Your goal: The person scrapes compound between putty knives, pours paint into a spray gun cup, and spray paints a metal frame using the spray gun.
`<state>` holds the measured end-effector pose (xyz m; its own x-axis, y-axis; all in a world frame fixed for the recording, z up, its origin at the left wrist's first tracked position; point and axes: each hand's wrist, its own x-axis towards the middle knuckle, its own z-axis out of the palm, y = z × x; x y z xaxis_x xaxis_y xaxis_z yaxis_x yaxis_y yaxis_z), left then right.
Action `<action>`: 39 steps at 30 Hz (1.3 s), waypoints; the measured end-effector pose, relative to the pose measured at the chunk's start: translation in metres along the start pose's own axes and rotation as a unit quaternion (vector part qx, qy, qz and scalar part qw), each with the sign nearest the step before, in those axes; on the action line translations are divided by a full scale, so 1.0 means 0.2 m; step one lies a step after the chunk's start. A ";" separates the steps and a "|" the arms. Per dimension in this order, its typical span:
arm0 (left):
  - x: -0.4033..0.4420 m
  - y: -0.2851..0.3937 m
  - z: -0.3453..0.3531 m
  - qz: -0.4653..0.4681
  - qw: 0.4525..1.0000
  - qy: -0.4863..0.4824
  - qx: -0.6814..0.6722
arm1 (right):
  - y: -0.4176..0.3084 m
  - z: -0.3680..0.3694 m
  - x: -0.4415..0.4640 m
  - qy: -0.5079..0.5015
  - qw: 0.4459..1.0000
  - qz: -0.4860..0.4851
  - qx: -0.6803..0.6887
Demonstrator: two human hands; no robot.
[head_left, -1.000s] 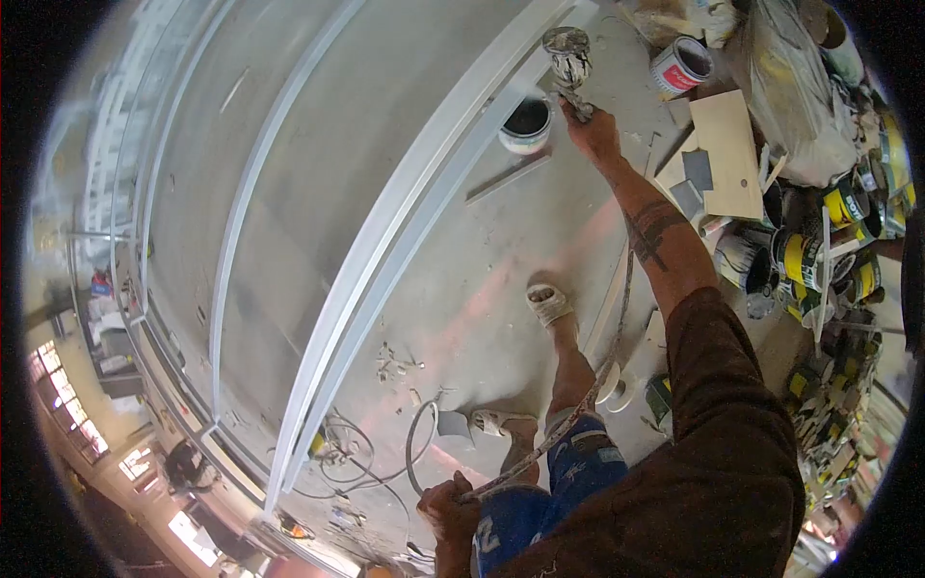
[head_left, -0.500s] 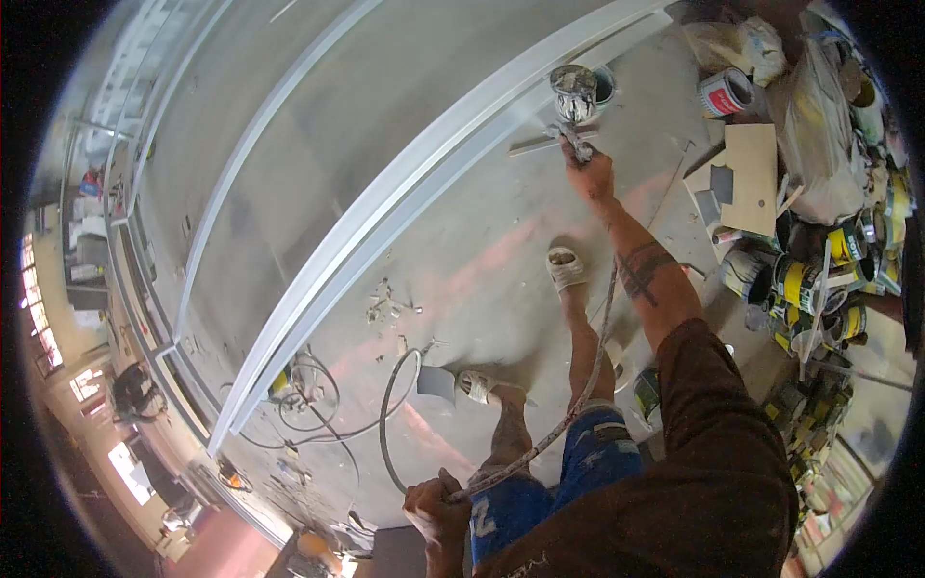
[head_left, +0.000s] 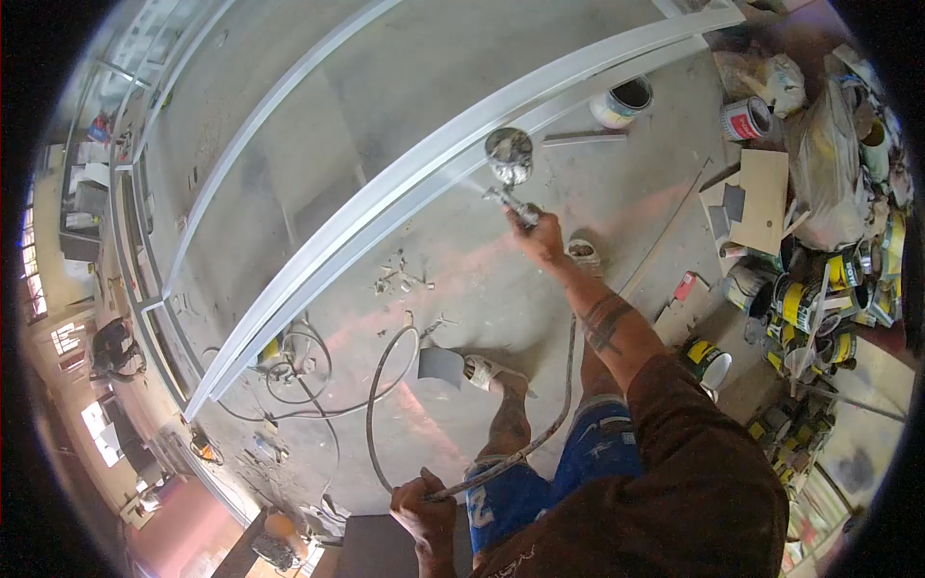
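My right hand (head_left: 540, 238) is wrapped round the handle of a spray gun (head_left: 511, 200), whose round, paint-smeared cup (head_left: 509, 157) sits above it. A pale mist leaves the nozzle toward a long white frame bar (head_left: 385, 197). From the gun a hose (head_left: 570, 371) runs down past my legs. My left hand (head_left: 421, 506), low in the view, is closed around that hose. Beyond the hand the hose loops up and across the floor on the left.
An open paint can (head_left: 621, 103) stands near the bar's far end. Cans (head_left: 800, 289), cardboard (head_left: 758, 202) and plastic bags (head_left: 819, 173) crowd the right side. A grey sheet (head_left: 440, 368) lies by my foot. Metal bits (head_left: 400, 276) are scattered on the floor. Another person (head_left: 116, 349) is far left.
My right hand has moved the spray gun left and downward along the bar, and mist now shows at its nozzle. My left hand still grips the hose, slightly farther left.
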<state>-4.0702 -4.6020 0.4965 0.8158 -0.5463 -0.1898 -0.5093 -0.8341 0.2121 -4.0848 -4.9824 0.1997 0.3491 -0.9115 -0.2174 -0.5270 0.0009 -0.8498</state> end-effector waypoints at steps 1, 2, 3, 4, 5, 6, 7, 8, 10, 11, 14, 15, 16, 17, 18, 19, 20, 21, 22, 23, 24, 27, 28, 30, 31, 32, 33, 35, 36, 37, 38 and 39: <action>0.01 0.00 0.00 0.001 1.000 0.000 0.001 | -0.01 0.02 -0.02 -0.011 1.000 -0.019 0.008; 0.02 0.00 0.00 0.005 1.000 -0.001 0.005 | -0.02 0.03 -0.04 -0.021 0.999 -0.037 0.016; 0.03 0.01 0.01 0.010 1.000 -0.002 0.008 | -0.02 0.03 -0.04 -0.016 0.999 -0.044 -0.009; 0.04 0.03 0.03 0.014 1.000 -0.003 0.010 | -0.02 0.01 -0.02 -0.013 0.999 -0.041 -0.008; 0.05 0.04 0.04 0.018 1.000 -0.004 0.009 | -0.01 -0.02 0.00 -0.005 0.999 -0.042 -0.013; 0.06 0.07 0.06 0.022 1.000 -0.006 0.009 | 0.01 -0.05 0.03 0.004 0.999 -0.042 -0.019; 0.08 0.11 0.07 0.029 0.999 -0.009 0.010 | 0.03 -0.10 0.07 0.009 0.999 -0.037 -0.020; 0.09 0.15 0.08 0.031 0.999 -0.022 0.017 | 0.06 -0.15 0.13 0.036 0.999 -0.024 -0.009; 0.13 0.26 0.11 0.040 0.998 -0.039 0.022 | 0.13 -0.29 0.26 0.069 0.998 -0.007 -0.002; 0.16 0.32 0.13 0.048 0.998 -0.041 0.023 | 0.16 -0.37 0.33 0.095 0.995 0.004 0.013; 0.23 0.49 0.21 0.076 0.996 -0.050 0.018 | 0.28 -0.67 0.59 0.134 0.990 0.049 -0.014; 0.25 0.55 0.24 0.090 0.994 -0.053 0.013 | 0.28 -0.79 0.67 0.149 0.987 0.054 -0.009; 0.28 0.61 0.27 0.097 0.994 -0.055 0.013 | 0.28 -0.91 0.75 0.165 0.984 0.059 -0.003; 0.30 0.68 0.31 0.105 0.992 -0.071 0.018 | 0.34 -1.00 0.85 0.171 0.983 0.063 -0.002; 0.33 0.75 0.33 0.113 0.990 -0.088 0.023 | 0.41 -1.08 0.95 0.214 0.976 0.027 0.020; 0.35 0.83 0.34 0.119 0.989 -0.088 0.023 | 0.48 -1.17 1.06 0.256 0.966 -0.011 0.041; 0.38 0.91 0.36 0.125 0.988 -0.091 0.013 | 0.52 -1.27 1.15 0.261 0.964 -0.010 0.041; 0.40 0.99 0.38 0.131 0.987 -0.096 0.004 | 0.55 -1.37 1.24 0.282 0.959 -0.013 0.024; 0.41 1.04 0.40 0.135 0.986 -0.097 0.005 | 0.59 -1.47 1.32 0.300 0.954 -0.016 0.006; 0.42 1.08 0.44 0.131 0.985 -0.110 -0.026 | 0.64 -1.58 1.43 0.302 0.953 -0.014 0.006; 0.43 1.13 0.46 0.128 0.983 -0.123 -0.056 | 0.70 -1.69 1.53 0.331 0.942 -0.040 -0.037; 0.50 1.35 0.44 0.109 0.981 -0.159 -0.003 | 0.80 -1.93 1.76 0.377 0.913 0.000 -0.159; 0.53 1.40 0.44 0.087 0.979 -0.182 -0.002 | 0.79 -2.03 1.82 0.358 0.914 0.003 -0.191; 0.55 1.43 0.45 0.086 0.979 -0.185 0.010 | 0.75 -2.18 1.92 0.420 0.894 -0.031 -0.153; 0.56 1.44 0.47 0.083 0.978 -0.189 0.019 | 0.74 -2.24 1.96 0.420 0.894 -0.029 -0.152; 0.57 1.45 0.48 0.084 0.978 -0.189 0.021 | 0.73 -2.31 2.00 0.446 0.880 -0.035 -0.162; 0.58 1.45 0.48 0.085 0.979 -0.187 0.019 | 0.73 -2.35 2.03 0.470 0.865 -0.040 -0.171; 0.61 1.46 0.49 0.084 0.980 -0.182 0.019 | 0.70 -2.42 2.08 0.481 0.867 0.012 -0.132; 0.62 1.48 0.48 0.074 0.980 -0.184 0.016 | 0.75 -2.44 2.11 0.491 0.864 0.063 -0.094; 0.63 1.48 0.48 0.064 0.980 -0.187 0.015 | 0.79 -2.46 2.17 0.511 0.841 0.134 -0.114; 0.64 1.48 0.48 0.061 0.980 -0.186 0.015 | 0.84 -2.47 2.19 0.509 0.843 0.134 -0.113; 0.64 1.48 0.49 0.061 0.982 -0.179 0.020 | 0.88 -2.48 2.21 0.500 0.848 0.148 -0.091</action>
<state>-4.1430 -4.9257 0.4413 0.6037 -0.6278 -0.4913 -0.6132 -0.7595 0.2171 -4.4065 -5.5898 0.1924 -0.6039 -0.7752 0.1851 -0.6190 0.3099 -0.7217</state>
